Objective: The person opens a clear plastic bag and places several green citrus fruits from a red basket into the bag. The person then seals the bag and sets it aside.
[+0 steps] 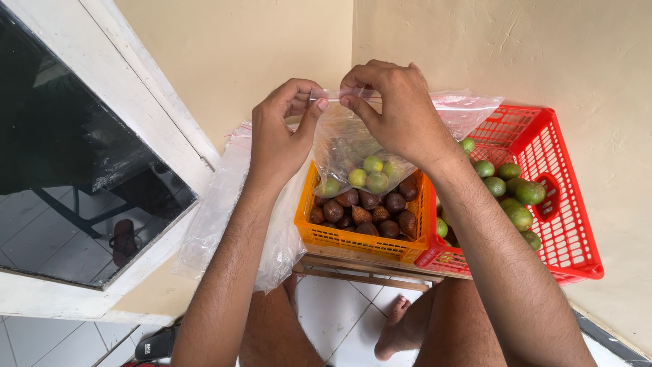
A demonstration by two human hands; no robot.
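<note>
A clear plastic zip bag [353, 146] with a few green limes [372, 172] in its bottom hangs above the orange basket [360, 241]. My left hand [282, 129] pinches the bag's top edge on the left. At the right of that same edge my right hand [394, 109] pinches it too. Brown scaly snake fruits [363, 207] fill the orange basket under the bag.
A red basket [564, 204] holding green limes [513, 194] stands to the right, against the beige wall. A stack of empty clear bags [224, 211] lies at the left. Both baskets rest on a low wooden stand [360, 272]. My bare feet are on white tiles below; a dark window is at left.
</note>
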